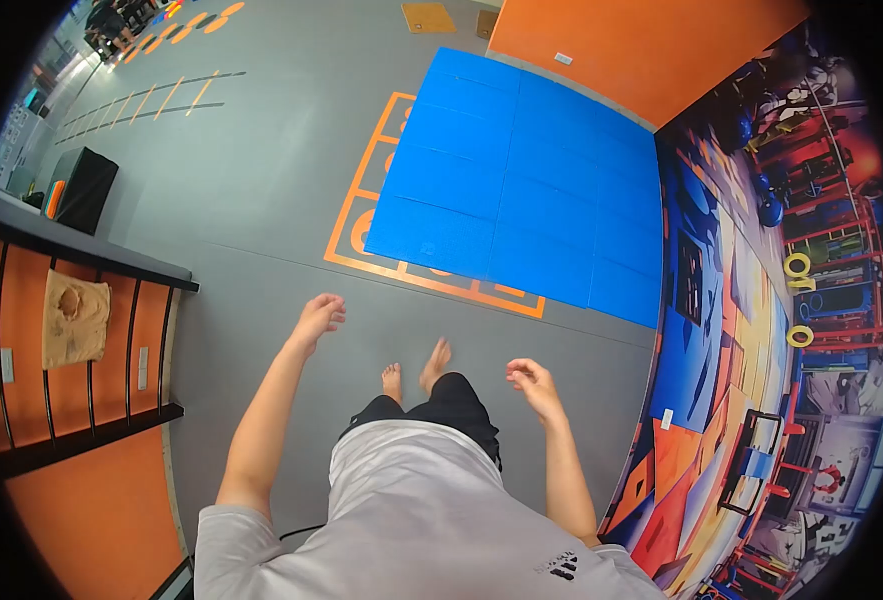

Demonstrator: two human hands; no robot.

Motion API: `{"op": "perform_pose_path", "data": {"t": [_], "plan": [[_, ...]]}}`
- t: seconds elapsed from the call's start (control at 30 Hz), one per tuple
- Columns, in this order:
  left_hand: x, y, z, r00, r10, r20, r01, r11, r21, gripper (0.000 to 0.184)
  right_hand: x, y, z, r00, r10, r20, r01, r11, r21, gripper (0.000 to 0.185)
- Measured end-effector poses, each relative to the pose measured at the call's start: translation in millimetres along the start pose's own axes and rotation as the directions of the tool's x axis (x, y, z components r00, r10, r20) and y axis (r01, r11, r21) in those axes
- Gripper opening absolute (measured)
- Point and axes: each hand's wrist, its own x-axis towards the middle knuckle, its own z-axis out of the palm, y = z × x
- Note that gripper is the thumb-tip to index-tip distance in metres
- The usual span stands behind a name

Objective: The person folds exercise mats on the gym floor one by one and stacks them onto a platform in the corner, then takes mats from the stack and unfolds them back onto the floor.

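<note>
My left hand [319, 321] is held out in the air at the left of my body, its fingers loosely bent and apart, with nothing in it. On the other side, my right hand [536, 383] is also raised, fingers relaxed and slightly curled around nothing. Neither hand touches anything. Between them my bare feet [435, 366] stand on the grey floor [261, 300], one ahead of the other. Closest ahead of both hands lies a large blue mat [501, 180] made of several joined panels, partly covering orange floor markings [359, 205].
Barred wall rack [86, 400] at left holds a tan cloth-like piece [76, 318]. A black box [86, 190] stands farther back. An orange wall [631, 50] borders the mat's far end. A printed mural wall [701, 330] runs along the right. Ladder lines [146, 105] mark the floor.
</note>
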Motion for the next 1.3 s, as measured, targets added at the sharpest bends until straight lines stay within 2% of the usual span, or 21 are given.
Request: {"op": "perform_pose_path", "data": {"t": [0.17,0.3,0.37,0.5,0.57,0.6,0.67,0.73,0.83,0.87,0.97,1.0,1.07,1.1,1.17,1.27,1.3], "plan": [[99.2,42.0,2.0,0.992,-0.122,0.017,0.121,0.992,0.027,0.023,120.2,-38.7,-28.8,0.999,0.029,0.035,-0.031,0.999,0.031,0.019],[196.6,44.5,-8.0,0.967,-0.255,-0.022,0.256,0.965,0.056,0.023,274.9,-40.3,-52.4,0.998,0.056,0.010,-0.056,0.997,0.044,0.019],[257.1,56.7,-14.8,0.957,-0.283,-0.056,0.288,0.953,0.091,0.023,360.3,-24.5,-56.1,0.991,0.130,-0.032,-0.129,0.991,0.023,0.019],[373.0,58.5,-9.5,0.948,-0.286,-0.140,0.311,0.926,0.216,0.019,488.6,19.0,-56.4,0.942,0.335,0.023,-0.335,0.940,0.055,0.017],[437.7,44.4,-2.3,0.943,-0.285,-0.174,0.326,0.898,0.295,0.017,551.6,65.4,-55.1,0.898,0.438,0.036,-0.438,0.899,0.009,0.018],[473.9,34.9,0.6,0.940,-0.295,-0.169,0.336,0.886,0.319,0.016,582.1,88.3,-52.9,0.884,0.467,-0.015,-0.467,0.883,-0.047,0.019],[554.1,11.8,8.9,0.936,-0.327,-0.127,0.350,0.850,0.394,0.014,646.6,164.6,-55.4,0.881,0.470,-0.049,-0.472,0.878,-0.081,0.019],[642.3,-21.5,18.1,0.962,-0.260,-0.082,0.261,0.789,0.556,0.016,698.0,202.8,-49.4,0.896,0.411,-0.170,-0.438,0.881,-0.180,0.021],[755.4,-80.8,15.1,0.988,-0.155,-0.006,0.118,0.724,0.680,0.020,768.5,250.3,-34.8,0.881,0.457,-0.118,-0.460,0.888,0.009,0.023],[791.2,-100.3,15.1,0.993,-0.117,0.025,0.066,0.711,0.700,0.021,792.1,266.6,-33.8,0.867,0.489,-0.094,-0.492,0.871,-0.010,0.025],[896.4,-146.3,11.7,0.993,-0.017,0.119,-0.085,0.600,0.795,0.021,875.9,335.5,-45.5,0.877,0.476,-0.070,-0.466,0.805,-0.368,0.029],[929.4,-158.4,10.3,0.992,-0.032,0.124,-0.081,0.592,0.802,0.022,906.0,358.3,-52.9,0.877,0.475,-0.070,-0.460,0.790,-0.405,0.035],[985.7,-177.7,11.8,0.989,-0.056,0.137,-0.080,0.578,0.812,0.025,955.7,388.3,-65.0,0.929,0.347,-0.129,-0.363,0.782,-0.507,0.043],[1009.8,-186.2,13.6,0.990,-0.027,0.138,-0.103,0.530,0.842,0.034,975.3,396.8,-69.4,0.949,0.275,-0.154,-0.313,0.768,-0.558,0.046],[1051.1,-203.6,18.1,0.989,0.047,0.141,-0.148,0.430,0.891,0.053,1002.0,387.5,-70.3,0.945,0.245,-0.218,-0.328,0.728,-0.602,0.062],[1110.1,-250.5,21.1,0.919,0.374,0.122,-0.291,0.439,0.850,0.096,1039.9,378.4,-72.3,0.922,0.224,-0.315,-0.379,0.686,-0.621,0.087],[1115.1,-253.0,31.2,0.937,0.336,0.093,-0.243,0.440,0.865,0.103,1050.7,377.1,-72.3,0.912,0.222,-0.346,-0.399,0.678,-0.617,0.096]]}}
